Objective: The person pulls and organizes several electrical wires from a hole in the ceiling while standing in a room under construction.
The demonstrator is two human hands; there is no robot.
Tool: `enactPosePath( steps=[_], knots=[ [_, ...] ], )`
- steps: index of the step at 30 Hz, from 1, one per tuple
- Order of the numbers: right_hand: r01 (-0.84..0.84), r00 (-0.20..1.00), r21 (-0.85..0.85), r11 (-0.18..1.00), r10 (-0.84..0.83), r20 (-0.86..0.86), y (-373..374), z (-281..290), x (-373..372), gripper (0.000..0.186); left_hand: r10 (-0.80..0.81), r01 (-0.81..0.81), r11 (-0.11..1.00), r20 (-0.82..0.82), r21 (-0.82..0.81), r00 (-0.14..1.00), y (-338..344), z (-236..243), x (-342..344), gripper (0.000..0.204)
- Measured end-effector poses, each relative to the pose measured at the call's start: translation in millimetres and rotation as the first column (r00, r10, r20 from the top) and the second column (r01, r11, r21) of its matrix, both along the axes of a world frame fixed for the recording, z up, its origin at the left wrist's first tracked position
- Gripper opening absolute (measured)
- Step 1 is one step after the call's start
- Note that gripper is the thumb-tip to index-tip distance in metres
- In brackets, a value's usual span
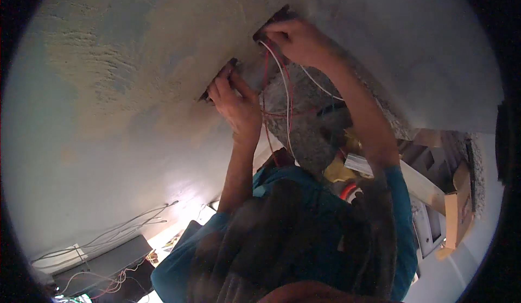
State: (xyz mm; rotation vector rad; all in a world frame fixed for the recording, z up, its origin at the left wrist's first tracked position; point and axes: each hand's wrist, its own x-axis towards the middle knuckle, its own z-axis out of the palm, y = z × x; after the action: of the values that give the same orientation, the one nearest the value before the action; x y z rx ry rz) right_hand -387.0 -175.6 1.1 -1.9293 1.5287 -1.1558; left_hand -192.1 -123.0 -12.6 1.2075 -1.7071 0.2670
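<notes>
Two dark rectangular wall openings sit in the patchy plastered wall (108, 58). At the left opening (233, 62), my left hand (239, 110) has its fingers bent in, thumb close to them; what they pinch, if anything, is hidden. Higher and to the right, my right hand (304, 43) reaches into the other opening (282, 14) with curled fingers, its fingertips lost in shadow. From below those fingers hang a white wire (286, 94) and thin red wires (265, 80), looping down toward my body. Another white wire (323, 89) runs behind my right forearm.
Rough grey ground (312, 145) lies below the wires. An opened cardboard box (460, 210) and a long white piece (423, 186) are at the right, near a yellow bag (337, 171). Loose grey cables (119, 232) stretch over a dark box (127, 251) at lower left.
</notes>
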Motion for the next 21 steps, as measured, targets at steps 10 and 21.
enactPosePath(
  steps=[10, 21],
  knots=[
    [-0.061, 0.996, -0.125, 0.99, 0.052, -0.076, 6.6, 10.8, 2.2, 0.022, 0.058, -0.056, 0.994, -0.009, 0.09, 0.998, -0.5, 6.0, -7.1, 0.019],
    [0.041, 0.993, -0.147, 0.988, -0.024, 0.115, -9.7, -17.2, 4.9, 0.018, 0.095, -0.093, 0.993, -0.026, 0.075, 0.995, -5.9, -6.4, -4.6, 0.028]
  ],
)
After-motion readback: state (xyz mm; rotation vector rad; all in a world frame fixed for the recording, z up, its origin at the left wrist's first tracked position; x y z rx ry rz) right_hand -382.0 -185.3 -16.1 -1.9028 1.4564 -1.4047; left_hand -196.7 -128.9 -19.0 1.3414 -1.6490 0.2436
